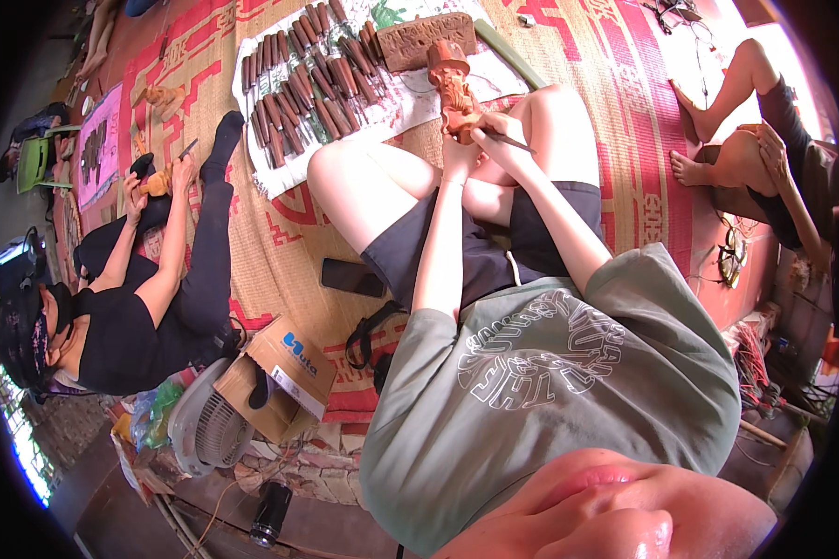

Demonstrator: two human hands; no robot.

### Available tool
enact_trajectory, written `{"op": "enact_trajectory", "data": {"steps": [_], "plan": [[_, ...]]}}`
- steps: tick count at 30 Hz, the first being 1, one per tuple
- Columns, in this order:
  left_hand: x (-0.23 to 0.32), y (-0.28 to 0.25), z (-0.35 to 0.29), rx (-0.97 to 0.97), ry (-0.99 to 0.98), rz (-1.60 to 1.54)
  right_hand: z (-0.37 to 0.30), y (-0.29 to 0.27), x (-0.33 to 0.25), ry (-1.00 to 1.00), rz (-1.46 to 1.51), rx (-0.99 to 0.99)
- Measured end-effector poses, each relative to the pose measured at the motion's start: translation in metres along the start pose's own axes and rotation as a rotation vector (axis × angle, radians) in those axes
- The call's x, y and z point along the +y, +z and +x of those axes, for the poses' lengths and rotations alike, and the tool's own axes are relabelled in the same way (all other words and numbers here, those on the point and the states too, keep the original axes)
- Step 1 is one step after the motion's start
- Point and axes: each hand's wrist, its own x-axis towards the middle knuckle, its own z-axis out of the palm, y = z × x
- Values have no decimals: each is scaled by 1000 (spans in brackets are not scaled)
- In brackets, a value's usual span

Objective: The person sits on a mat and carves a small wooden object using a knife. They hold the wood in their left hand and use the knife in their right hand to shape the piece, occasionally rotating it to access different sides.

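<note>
A reddish-brown carved wooden piece point(452, 88) stands tilted between my bent knees, its upper end pointing away from me. My left hand point(460, 158) is closed around its lower end. Close beside it, my right hand point(500, 135) grips a slim dark carving tool point(515, 143), whose shaft sticks out to the right. The tool's working tip is hidden by my fingers and the wood. Just beyond my knees, several carving chisels point(294, 98) with brown wooden handles lie in rows on a white cloth point(266, 177). A carved brown block point(426, 42) rests at that cloth's far right.
Red and tan woven mat point(615, 112) lies under me. A black phone point(352, 278) is left of my hip, near an open cardboard box point(312, 377) and a grey fan point(219, 429). At left a co-worker point(112, 321) holds a wooden piece; another person point(764, 158) sits at right.
</note>
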Motion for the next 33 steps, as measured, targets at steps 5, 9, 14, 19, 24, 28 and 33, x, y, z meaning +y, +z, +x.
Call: {"op": "enact_trajectory", "data": {"steps": [5, 9, 14, 19, 24, 28, 33], "plan": [[-20, -7, 7, 100, 70, -13, -4, 8, -3, -163, -101, -26], [7, 2, -7, 61, -114, 50, 0, -1, -9, 105, -43, -54], [-14, -1, 8, 16, 37, 12, 0, 3, 1, -190, -109, 114], [-8, -3, 2, 1, 2, -27, 1, 4, 1, 32, 34, 39], [-19, -6, 6, 64, -18, -175, -9, 13, -2, -111, -63, 98], [-4, 0, -2, -24, 13, -109, 2, 4, -2, -83, -24, 90], [-16, -4, 8, 64, 21, -67, -3, 12, -11, -175, -68, 111]]}}
